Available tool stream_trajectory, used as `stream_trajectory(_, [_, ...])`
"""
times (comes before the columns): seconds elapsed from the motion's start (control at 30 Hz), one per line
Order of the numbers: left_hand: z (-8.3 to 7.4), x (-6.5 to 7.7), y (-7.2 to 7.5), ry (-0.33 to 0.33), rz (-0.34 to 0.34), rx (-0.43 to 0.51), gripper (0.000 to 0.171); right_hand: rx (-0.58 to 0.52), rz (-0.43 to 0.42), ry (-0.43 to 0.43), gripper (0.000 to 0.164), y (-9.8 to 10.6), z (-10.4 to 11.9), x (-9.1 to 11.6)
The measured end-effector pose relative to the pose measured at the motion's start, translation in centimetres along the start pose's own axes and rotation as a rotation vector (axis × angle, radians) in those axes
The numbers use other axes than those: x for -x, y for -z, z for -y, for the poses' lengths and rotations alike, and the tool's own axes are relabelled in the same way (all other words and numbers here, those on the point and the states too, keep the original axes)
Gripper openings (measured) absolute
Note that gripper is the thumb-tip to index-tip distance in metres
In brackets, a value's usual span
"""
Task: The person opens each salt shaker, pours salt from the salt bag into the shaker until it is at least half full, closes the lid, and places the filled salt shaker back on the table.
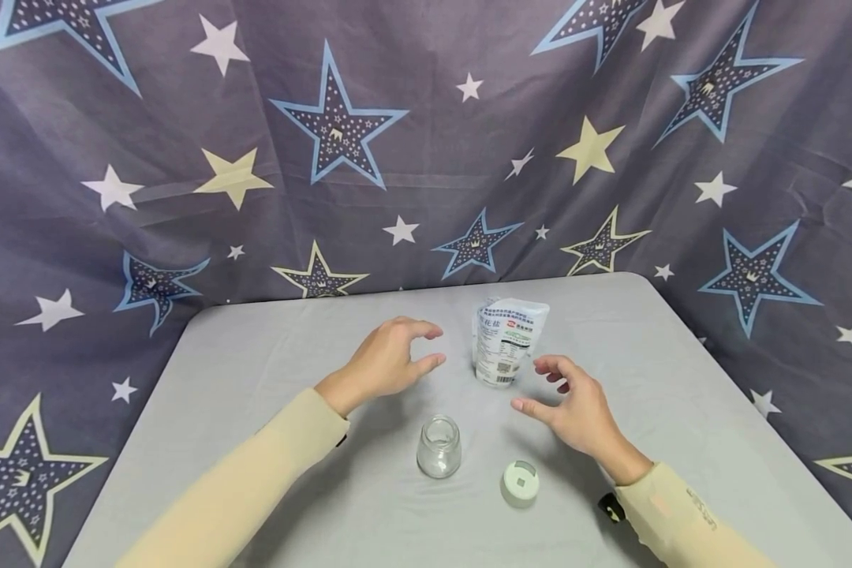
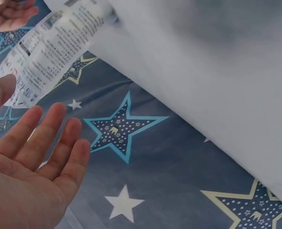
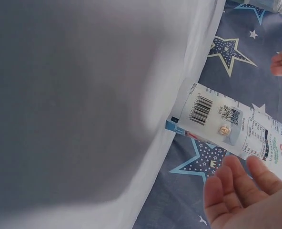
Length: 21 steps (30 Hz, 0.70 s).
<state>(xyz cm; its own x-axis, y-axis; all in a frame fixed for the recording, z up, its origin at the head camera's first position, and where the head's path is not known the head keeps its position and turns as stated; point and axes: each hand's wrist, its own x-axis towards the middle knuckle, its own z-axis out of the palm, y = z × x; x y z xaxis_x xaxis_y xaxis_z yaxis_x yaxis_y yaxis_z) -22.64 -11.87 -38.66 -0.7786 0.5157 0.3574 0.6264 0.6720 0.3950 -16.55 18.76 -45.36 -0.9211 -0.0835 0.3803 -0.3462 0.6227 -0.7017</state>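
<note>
Two hands — left hand (image 1: 386,359) and right hand (image 1: 581,406), fingers and thumbs apart, gripping nothing — flank the pouch (image 1: 509,345), just right of centre in the head view. Holding it well probably means even, gentle pressure from both sides, kept low (soft packs can buckle). Only the head view shows the cap (image 1: 521,483), lower right of the jar (image 1: 439,448); the right wrist view alone reveals the pouch's blue strip (image 3: 175,127), mid-frame.
</note>
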Motion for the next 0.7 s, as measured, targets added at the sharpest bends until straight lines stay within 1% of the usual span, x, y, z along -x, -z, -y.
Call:
stream_trajectory(0.2, [-0.6, -1.1, 0.4, -0.027, -0.003, -0.013, 0.037, 0.012, -0.009, -0.027, 0.069, 0.0, -0.1, -0.4])
stream_trajectory(0.37, [-1.4, -2.2, 0.9, -0.049, 0.026, -0.02, 0.039, 0.013, -0.002, -0.056, 0.07, 0.0, -0.1, -0.6])
stream_trajectory(0.47, [-1.8, -2.8, 1.1, -0.049, 0.044, -0.023, 0.041, 0.017, 0.0, -0.063, 0.071, 0.1, -0.1, -0.7])
stream_trajectory(0.7, [-2.3, -4.1, 1.6, -0.084, 0.025, -0.035, 0.042, -0.01, 0.006, -0.065, 0.07, 0.1, 0.0, -0.9])
